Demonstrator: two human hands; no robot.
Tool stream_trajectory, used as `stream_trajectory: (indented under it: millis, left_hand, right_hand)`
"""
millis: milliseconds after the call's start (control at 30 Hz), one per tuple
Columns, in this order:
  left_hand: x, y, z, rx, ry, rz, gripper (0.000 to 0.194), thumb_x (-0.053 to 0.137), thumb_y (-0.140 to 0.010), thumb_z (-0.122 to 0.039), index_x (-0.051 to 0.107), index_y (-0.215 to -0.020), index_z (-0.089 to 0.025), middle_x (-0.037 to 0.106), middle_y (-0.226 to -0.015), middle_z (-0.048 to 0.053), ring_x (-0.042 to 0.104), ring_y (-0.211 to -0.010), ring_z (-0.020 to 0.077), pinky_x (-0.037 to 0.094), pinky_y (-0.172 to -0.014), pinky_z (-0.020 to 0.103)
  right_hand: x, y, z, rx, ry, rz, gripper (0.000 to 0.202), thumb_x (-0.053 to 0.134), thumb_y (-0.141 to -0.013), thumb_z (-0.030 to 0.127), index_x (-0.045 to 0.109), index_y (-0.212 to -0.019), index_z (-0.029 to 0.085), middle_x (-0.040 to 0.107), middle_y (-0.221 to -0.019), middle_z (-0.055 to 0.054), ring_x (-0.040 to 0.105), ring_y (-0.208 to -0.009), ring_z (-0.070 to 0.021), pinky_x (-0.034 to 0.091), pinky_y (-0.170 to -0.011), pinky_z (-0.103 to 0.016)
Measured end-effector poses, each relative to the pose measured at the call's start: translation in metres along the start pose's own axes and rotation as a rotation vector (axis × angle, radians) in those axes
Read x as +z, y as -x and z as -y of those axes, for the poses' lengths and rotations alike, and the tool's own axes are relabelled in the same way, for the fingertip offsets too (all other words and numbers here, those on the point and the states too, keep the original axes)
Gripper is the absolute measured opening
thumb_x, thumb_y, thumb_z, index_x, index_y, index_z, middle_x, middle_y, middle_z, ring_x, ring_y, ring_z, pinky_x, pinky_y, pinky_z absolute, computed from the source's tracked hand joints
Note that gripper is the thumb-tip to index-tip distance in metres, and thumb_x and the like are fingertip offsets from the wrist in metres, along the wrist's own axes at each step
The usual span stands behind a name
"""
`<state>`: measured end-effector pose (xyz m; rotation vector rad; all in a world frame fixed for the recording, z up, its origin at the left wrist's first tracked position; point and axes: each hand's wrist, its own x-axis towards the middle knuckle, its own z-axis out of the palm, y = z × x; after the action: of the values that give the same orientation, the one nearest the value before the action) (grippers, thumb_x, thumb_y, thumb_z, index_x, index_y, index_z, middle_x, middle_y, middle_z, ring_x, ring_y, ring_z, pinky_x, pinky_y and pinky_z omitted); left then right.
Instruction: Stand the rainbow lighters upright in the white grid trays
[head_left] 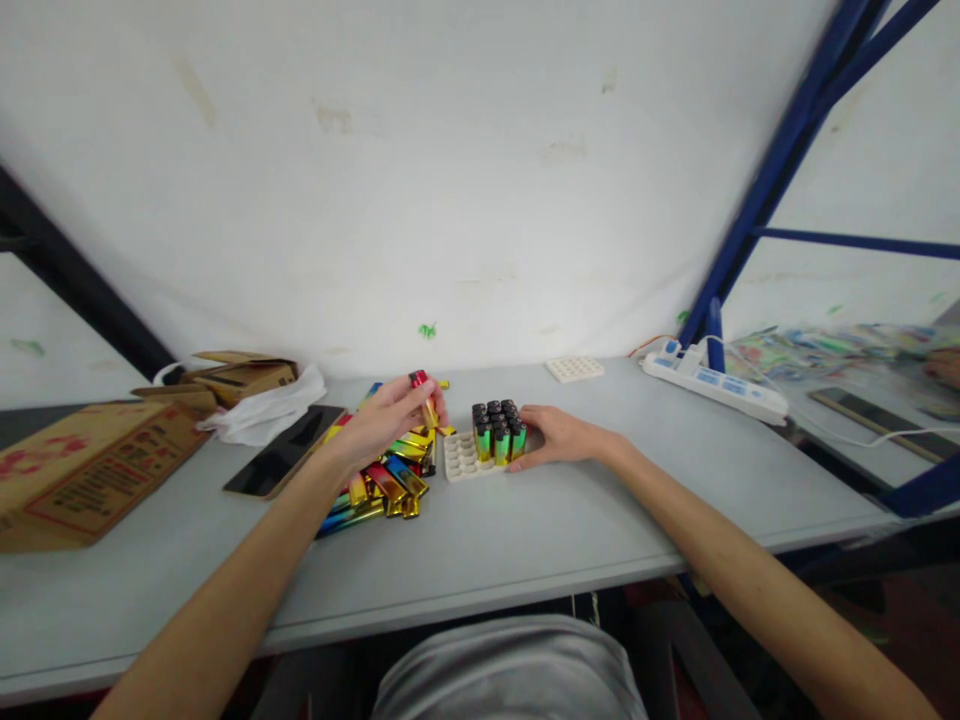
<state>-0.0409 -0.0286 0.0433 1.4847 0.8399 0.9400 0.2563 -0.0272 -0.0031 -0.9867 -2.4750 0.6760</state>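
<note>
My left hand (390,415) holds a red and gold lighter (426,398) between thumb and fingers, above a loose heap of shiny lighters (386,480) in gold, red, blue and green. To the right of the heap lies a white tray with round holes (459,458). Several green-yellow lighters with black tops (500,432) stand upright in its right part. Against the right side of these upright lighters rests my right hand (551,437), thumb and fingers spread around their edge.
A second white tray (574,370) lies near the wall. At the back right is a white power strip (716,385). On the left are a dark phone (285,452), a white plastic bag (266,408) and a cardboard box (112,475). Part of another person's hand shows far right.
</note>
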Motion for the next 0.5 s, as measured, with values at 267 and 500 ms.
stream_trajectory:
  millis: [267, 500]
  left_hand:
    - [0.026, 0.0, 0.005, -0.238, 0.1, 0.075, 0.047, 0.047, -0.089, -0.064, 0.05, -0.073, -0.019, 0.028, -0.059, -0.006, 0.021, -0.046, 0.0074, 0.015, -0.043, 0.021]
    - [0.034, 0.001, 0.007, -0.194, 0.049, 0.092, 0.037, 0.044, -0.079, -0.048, 0.031, -0.056, -0.023, 0.019, -0.053, -0.006, 0.012, -0.044, 0.0086, 0.009, -0.042, 0.024]
  right_hand:
    - [-0.002, 0.001, 0.004, 0.017, 0.007, 0.001, 0.058, 0.084, -0.073, 0.056, 0.068, -0.11, 0.014, 0.072, -0.1, -0.007, 0.064, -0.085, -0.0233, 0.049, -0.075, -0.032]
    - [-0.001, 0.001, 0.002, -0.002, 0.018, -0.007, 0.059, 0.084, -0.073, 0.057, 0.067, -0.109, 0.014, 0.071, -0.1, -0.008, 0.064, -0.085, -0.0237, 0.049, -0.075, -0.032]
